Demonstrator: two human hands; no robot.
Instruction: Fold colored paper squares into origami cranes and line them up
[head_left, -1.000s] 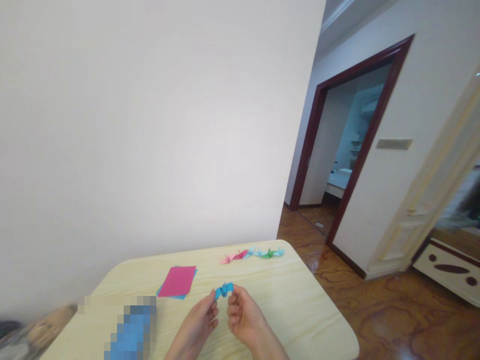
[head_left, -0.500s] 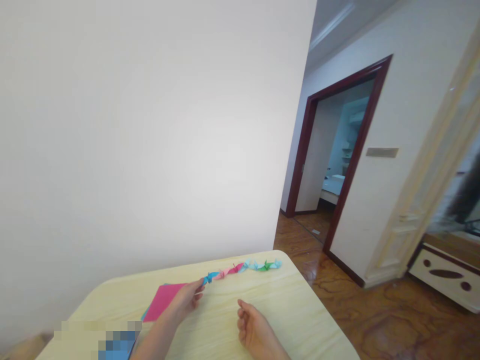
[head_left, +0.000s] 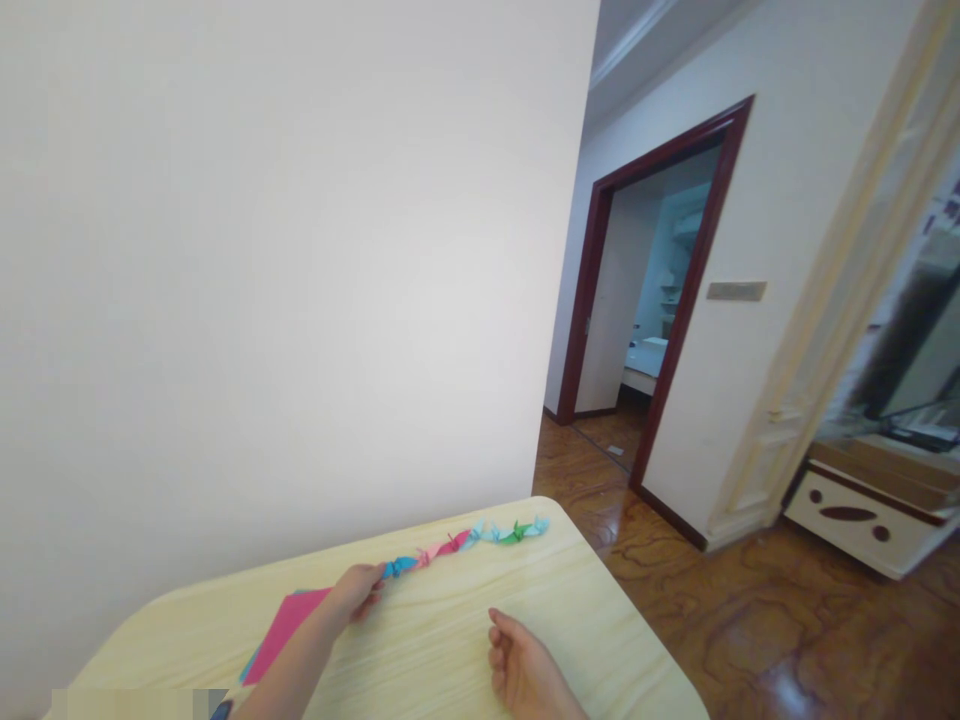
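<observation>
While left fingers [head_left: 373,577] pinch blue origami [head_left: 401,566] and right fingers [head_left: 497,657] curl loosely, the left forearm [head_left: 296,655] partly hides magenta paper [head_left: 280,630].

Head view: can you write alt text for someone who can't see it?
The left hand touches a blue folded paper piece ending a colourful row on a pale table. The right hand is loosely curled, apart from it.

no readable text, no legible labels, brands, numbers or signs anywhere
</observation>
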